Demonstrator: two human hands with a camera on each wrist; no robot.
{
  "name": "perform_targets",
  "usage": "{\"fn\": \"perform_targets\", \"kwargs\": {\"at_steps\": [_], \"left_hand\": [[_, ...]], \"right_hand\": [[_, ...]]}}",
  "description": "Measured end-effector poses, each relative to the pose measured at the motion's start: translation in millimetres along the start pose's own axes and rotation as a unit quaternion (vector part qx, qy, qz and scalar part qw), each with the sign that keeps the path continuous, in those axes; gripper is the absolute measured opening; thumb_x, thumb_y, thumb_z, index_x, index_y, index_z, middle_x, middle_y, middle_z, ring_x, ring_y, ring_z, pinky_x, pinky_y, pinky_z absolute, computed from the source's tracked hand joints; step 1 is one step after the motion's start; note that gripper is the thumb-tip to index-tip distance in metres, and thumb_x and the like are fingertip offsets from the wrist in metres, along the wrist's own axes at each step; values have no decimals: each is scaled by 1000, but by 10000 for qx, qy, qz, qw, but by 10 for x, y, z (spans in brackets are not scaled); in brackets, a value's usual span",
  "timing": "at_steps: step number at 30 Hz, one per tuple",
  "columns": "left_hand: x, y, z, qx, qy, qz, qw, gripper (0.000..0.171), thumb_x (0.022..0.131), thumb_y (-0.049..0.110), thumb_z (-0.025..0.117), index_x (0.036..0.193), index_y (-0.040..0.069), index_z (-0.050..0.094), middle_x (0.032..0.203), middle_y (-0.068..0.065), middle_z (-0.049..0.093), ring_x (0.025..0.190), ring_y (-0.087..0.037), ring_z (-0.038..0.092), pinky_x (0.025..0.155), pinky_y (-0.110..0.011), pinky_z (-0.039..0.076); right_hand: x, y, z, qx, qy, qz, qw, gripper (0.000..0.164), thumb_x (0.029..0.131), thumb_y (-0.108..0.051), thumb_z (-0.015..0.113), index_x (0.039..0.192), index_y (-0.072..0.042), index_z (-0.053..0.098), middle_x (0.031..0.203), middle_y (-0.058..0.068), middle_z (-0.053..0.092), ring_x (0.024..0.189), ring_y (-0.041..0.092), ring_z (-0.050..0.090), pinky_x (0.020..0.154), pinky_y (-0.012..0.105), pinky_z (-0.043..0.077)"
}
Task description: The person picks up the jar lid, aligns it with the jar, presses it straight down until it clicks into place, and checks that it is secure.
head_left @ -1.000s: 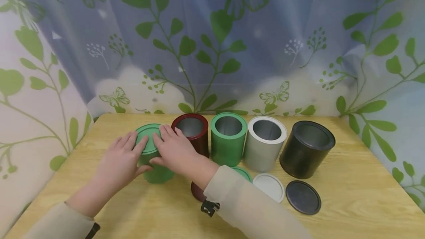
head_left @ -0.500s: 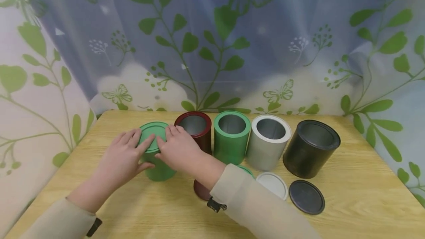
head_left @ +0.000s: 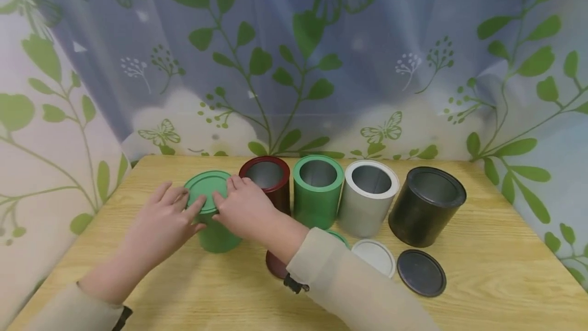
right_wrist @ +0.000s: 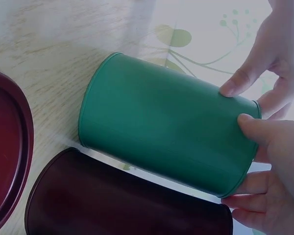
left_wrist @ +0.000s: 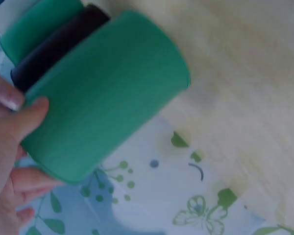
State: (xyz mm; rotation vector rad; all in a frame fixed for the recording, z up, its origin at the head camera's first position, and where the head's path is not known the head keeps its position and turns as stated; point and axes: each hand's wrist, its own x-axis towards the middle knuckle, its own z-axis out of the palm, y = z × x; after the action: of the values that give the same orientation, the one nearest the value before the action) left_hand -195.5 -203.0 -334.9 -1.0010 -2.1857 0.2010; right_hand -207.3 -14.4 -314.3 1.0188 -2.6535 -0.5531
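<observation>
Two light beige sleeves enter over the near part of the wooden tabletop (head_left: 496,249): the left sleeve (head_left: 80,310) toward the left edge, the right sleeve (head_left: 358,282) across the centre. A black strap (head_left: 122,316) shows at the left cuff; a black buckle (head_left: 293,283) shows at the right cuff.

The left hand (head_left: 158,229) and the right hand (head_left: 245,208) hold the upper end of the covered green can (head_left: 219,238) from opposite sides. Left hand: fingers bent at the rim of the fitted lid (head_left: 205,187), index finger extended onto its top, thumb on the can wall. Right hand: fingers bent over the opposite rim, thumb against the wall. The can stands upright toward the left edge, near the far left corner.

Four loose lids lie flat to its right. From left to right: dark red lid (head_left: 275,265), partly behind the right wrist; green lid (head_left: 340,237), mostly hidden; white lid (head_left: 374,257); black lid (head_left: 421,273), closest to the right edge.

Behind these lids, four uncovered cans stand upright along the far edge. The dark red can (head_left: 281,198) is just beside the covered can; next come the second green can (head_left: 318,208), the white can (head_left: 365,213) and the black can (head_left: 422,218), the last toward the far right corner.

A leaf-and-butterfly-printed cloth (head_left: 285,101) hangs beyond the far edge.
</observation>
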Motion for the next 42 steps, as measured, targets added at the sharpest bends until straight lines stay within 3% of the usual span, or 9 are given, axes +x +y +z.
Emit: {"fn": "perform_targets", "kwargs": {"at_steps": [3, 5, 10, 14, 20, 25, 33, 38, 42], "left_hand": [[-14, -49, -4, -207, -255, 221, 9992, 56, 67, 38, 79, 109, 3, 68, 89, -21, 67, 91, -36, 59, 89, -54, 41], [-68, -70, -34, -740, -528, -16, 9959, 57, 73, 41, 75, 117, 5, 64, 97, -22, 66, 97, -38, 56, 90, -56, 39], [-160, -94, -171, -1815, -1426, -754, 9701, 63, 77, 42, 73, 128, 11, 55, 123, -26, 54, 117, -42, 44, 94, -62, 31], [-139, -77, -237, -1859, -1885, -711, 9617, 60, 77, 40, 74, 127, 13, 56, 129, -29, 48, 122, -45, 39, 93, -62, 32], [-94, -55, -256, -1764, -1784, -635, 9659, 57, 75, 35, 76, 123, 11, 59, 126, -30, 50, 120, -45, 42, 92, -61, 34], [-77, -31, -261, -1655, -1762, -638, 9683, 56, 74, 34, 77, 122, 9, 59, 124, -32, 51, 119, -47, 42, 93, -61, 35], [-36, 9, -137, -923, -1103, -207, 9894, 60, 65, 36, 81, 108, 2, 57, 106, -29, 60, 109, -45, 48, 92, -55, 38], [3, 63, -58, -547, -782, -611, 9936, 66, 65, 36, 83, 109, -3, 54, 104, -29, 58, 104, -49, 51, 87, -58, 40], [56, 82, -2, -643, -1239, -994, 9852, 84, 67, 41, 82, 129, -4, 48, 123, -32, 49, 115, -49, 44, 89, -62, 37]], "right_hand": [[5, 0, 24, 36, -87, -13, 10000, 54, 94, -53, 40, 140, -25, 46, 135, 12, 50, 126, 23, 43, 100, 34, 38], [10, -3, 37, 103, -130, -30, 9999, 54, 94, -54, 39, 141, -26, 44, 135, 12, 49, 126, 23, 43, 100, 34, 38], [13, -8, 39, 131, -41, -57, 9999, 55, 94, -54, 39, 142, -27, 42, 134, 10, 50, 125, 22, 44, 98, 33, 39], [-12, 5, 39, 262, -36, -175, 9995, 54, 95, -51, 42, 143, -27, 40, 136, 13, 48, 126, 23, 43, 98, 33, 40], [-53, 95, 14, 588, -392, -396, 9967, 54, 98, -29, 48, 146, -38, 27, 142, 16, 39, 132, 26, 35, 101, 34, 38], [-42, 129, -17, 700, -464, -451, 9954, 56, 96, -19, 52, 145, -38, 31, 143, 16, 38, 132, 26, 35, 99, 33, 39], [-31, 127, -32, 777, -643, -284, 9945, 50, 98, -24, 48, 144, -37, 33, 145, 16, 36, 133, 26, 32, 97, 32, 40], [-13, 116, -23, 716, -327, -323, 9964, 44, 98, -38, 45, 141, -37, 40, 139, 14, 44, 129, 25, 39, 92, 32, 45], [-13, 114, -20, 719, -270, -354, 9964, 44, 97, -40, 45, 141, -36, 41, 141, 15, 42, 131, 26, 36, 94, 33, 44]]}}
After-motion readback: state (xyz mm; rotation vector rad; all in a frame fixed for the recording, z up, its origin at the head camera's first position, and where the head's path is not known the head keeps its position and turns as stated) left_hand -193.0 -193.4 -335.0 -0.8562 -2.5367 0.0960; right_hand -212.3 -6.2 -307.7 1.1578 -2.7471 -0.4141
